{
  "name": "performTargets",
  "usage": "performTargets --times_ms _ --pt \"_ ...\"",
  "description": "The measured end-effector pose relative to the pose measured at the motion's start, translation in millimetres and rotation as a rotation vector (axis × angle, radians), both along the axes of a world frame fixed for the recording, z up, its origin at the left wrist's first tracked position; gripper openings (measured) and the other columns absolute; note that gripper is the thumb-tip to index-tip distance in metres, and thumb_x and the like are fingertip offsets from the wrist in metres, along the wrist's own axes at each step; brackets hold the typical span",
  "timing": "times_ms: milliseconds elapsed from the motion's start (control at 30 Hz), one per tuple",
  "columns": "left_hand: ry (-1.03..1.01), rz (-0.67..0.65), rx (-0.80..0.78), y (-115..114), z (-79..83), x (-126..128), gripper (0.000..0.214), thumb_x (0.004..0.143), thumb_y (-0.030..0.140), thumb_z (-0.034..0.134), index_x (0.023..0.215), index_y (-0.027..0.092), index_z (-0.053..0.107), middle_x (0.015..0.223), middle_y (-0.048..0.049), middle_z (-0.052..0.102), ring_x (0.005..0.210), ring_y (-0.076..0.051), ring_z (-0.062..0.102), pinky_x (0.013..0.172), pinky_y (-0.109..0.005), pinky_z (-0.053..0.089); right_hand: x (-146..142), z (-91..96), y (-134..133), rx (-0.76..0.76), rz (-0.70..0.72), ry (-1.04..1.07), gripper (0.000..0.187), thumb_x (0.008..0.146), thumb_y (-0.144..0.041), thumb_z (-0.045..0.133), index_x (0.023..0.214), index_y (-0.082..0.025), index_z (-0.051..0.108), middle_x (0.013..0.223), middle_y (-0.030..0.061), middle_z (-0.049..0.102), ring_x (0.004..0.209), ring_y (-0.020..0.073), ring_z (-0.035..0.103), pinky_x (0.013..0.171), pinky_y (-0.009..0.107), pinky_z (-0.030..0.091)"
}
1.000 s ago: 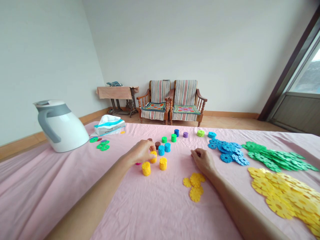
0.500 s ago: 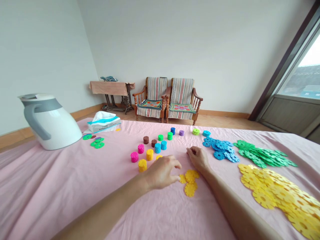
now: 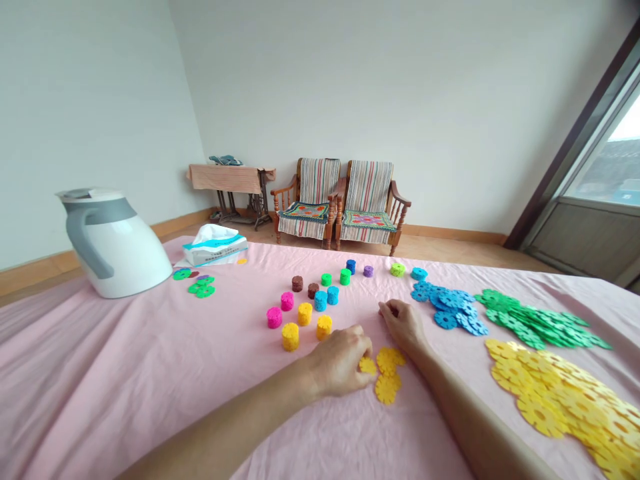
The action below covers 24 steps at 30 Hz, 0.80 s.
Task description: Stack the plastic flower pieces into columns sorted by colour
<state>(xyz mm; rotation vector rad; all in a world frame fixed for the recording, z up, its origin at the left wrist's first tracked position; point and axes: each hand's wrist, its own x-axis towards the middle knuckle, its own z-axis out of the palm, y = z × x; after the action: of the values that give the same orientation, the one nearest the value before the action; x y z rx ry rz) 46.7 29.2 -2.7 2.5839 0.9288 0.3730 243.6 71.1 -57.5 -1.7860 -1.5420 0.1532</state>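
My left hand [image 3: 343, 360] is over the cloth at the centre, with thumb and fingers closed at the edge of a yellow notched plastic disc [image 3: 367, 365]. Just right of it lie a few loose yellow discs [image 3: 389, 387], overlapping. My right hand [image 3: 406, 327] rests on the cloth beyond them, its fingers curled in; what they hold, if anything, is hidden. Close past my left hand stands a stack of yellow discs [image 3: 324, 327], with two more yellow stacks [image 3: 290, 337] to its left. Light blue stacks [image 3: 321, 301] stand behind these.
Pink [image 3: 274, 317], brown [image 3: 297, 284], green [image 3: 345, 277] and other stacks stand farther back. Loose blue [image 3: 445, 319], green [image 3: 535, 319] and yellow [image 3: 565, 390] disc piles lie right. A white jug [image 3: 133, 253] and tissue box [image 3: 215, 251] stand left on the pink cloth [image 3: 200, 360].
My left hand has moved slightly right and down, and its spread fingers have closed on a yellow disc. The near yellow stack shows more fully. The view has shifted a little.
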Motion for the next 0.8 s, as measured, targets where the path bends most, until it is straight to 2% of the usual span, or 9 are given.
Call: performTargets --times_ms 200,300,467,600,800 --pt "-0.071 0.099 0.103 32 39.7 -38 0.015 0.067 0.022 0.063 0.082 0.019 0.064 0.089 -0.0029 0.063 0.087 -0.020 0.058 0.076 -0.027 0.043 -1 2.2 -1 -0.016 0.000 0.007 0.035 0.079 -0.040 0.042 0.054 -0.019 0.051 0.056 0.0015 0.056 0.052 0.0126 0.047 0.047 0.024 0.025" --pt "-0.062 0.120 0.108 46 50.4 -54 0.016 0.067 0.019 0.063 0.083 0.019 0.066 0.090 -0.0022 0.064 0.085 -0.019 0.058 0.075 -0.026 0.043 -1 2.3 0 -0.031 -0.005 0.006 0.035 0.079 -0.041 0.043 0.052 -0.019 0.049 0.054 0.0014 0.056 0.051 0.0126 0.046 0.047 0.024 0.026" --pt "-0.018 0.152 0.117 53 44.4 -61 0.017 0.067 0.023 0.063 0.083 0.019 0.067 0.089 -0.0025 0.065 0.083 -0.019 0.059 0.072 -0.026 0.043 -1 2.5 -1 -0.040 0.007 0.023 0.034 0.080 -0.040 0.042 0.055 -0.019 0.051 0.057 0.0019 0.058 0.053 0.0135 0.049 0.049 0.024 0.027" --pt "-0.016 0.146 0.106 53 36.8 -58 0.019 0.065 0.019 0.062 0.083 0.017 0.067 0.090 -0.0031 0.065 0.084 -0.018 0.059 0.074 -0.025 0.043 -1 2.9 -2 -0.042 0.007 0.022 0.034 0.080 -0.040 0.042 0.056 -0.019 0.052 0.058 0.0021 0.059 0.054 0.0138 0.050 0.048 0.024 0.027" --pt "-0.001 0.139 0.093 54 34.4 -57 0.019 0.063 0.017 0.062 0.082 0.018 0.067 0.086 -0.0026 0.065 0.082 -0.019 0.060 0.071 -0.025 0.043 -1 3.1 -2 -0.043 -0.004 0.017 0.034 0.080 -0.040 0.042 0.054 -0.019 0.050 0.056 0.0017 0.057 0.053 0.0134 0.049 0.048 0.024 0.026"
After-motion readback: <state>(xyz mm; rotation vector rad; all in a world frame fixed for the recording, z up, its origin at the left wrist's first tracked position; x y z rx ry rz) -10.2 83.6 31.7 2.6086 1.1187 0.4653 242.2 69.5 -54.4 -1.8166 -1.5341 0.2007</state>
